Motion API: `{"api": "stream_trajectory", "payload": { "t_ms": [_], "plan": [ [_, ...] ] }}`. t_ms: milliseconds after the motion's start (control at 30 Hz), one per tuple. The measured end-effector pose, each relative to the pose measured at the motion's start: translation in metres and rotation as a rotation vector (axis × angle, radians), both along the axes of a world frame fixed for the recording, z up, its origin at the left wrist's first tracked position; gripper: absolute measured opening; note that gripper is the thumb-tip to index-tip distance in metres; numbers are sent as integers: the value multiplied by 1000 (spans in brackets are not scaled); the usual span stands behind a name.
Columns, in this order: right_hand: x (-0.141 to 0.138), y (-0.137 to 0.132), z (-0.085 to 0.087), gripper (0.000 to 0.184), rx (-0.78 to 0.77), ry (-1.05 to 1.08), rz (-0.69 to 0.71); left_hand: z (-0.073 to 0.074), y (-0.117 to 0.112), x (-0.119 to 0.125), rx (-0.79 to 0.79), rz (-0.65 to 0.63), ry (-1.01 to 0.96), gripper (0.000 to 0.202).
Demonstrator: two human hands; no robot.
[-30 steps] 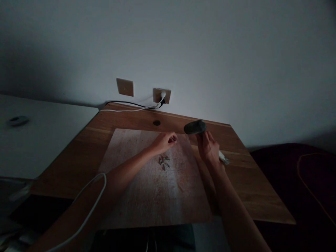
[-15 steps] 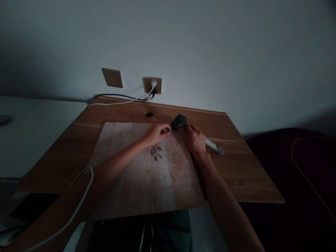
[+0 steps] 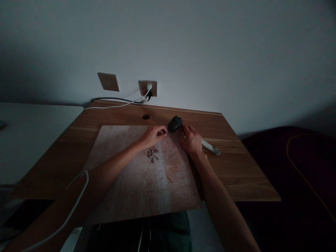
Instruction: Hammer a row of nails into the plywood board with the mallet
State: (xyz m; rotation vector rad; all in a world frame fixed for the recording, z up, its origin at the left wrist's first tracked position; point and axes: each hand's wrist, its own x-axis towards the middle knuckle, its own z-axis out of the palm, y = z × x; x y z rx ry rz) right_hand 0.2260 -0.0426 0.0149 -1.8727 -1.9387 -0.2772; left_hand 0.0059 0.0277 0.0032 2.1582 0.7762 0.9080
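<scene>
Black hammer, clenched in my right hand, runs ten-to-four o'clock, head just beside my curled left hand, whose contents I cannot tell.

I can see 1 left hand and 1 right hand, 1 mallet, 1 board and 1 wooden table with 1 round hole. On the wall, 2 plates. The metal pieces lie too bunched to count surely, upward of 3.

left hand: loosely curled | right hand: closed, gripping | forearms: extended, converging forward
</scene>
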Motion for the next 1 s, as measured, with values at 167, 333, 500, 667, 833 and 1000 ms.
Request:
{"api": "stream_trajectory", "payload": {
  "t_ms": [167,333,500,667,833,1000],
  "plan": [
    [0,-1,1,31,-16,-17,7,0,0,0,-11,-18,-3,8],
    [1,-1,-1,31,-14,-12,8,-4,2,1,0,-2,-30,7],
    [1,0,-2,32,-21,-16,-5,-6,2,1,4,4,-10,8],
    [1,-1,0,33,-41,-16,-10,-5,1,1,8,-6,-17,8],
    [1,-1,2,34,-62,-20,-13,-6,2,1,35,-3,-20,9],
    [0,-2,5,33,-71,-25,-17,-7,3,1,30,-11,-27,11]
  ]
}}
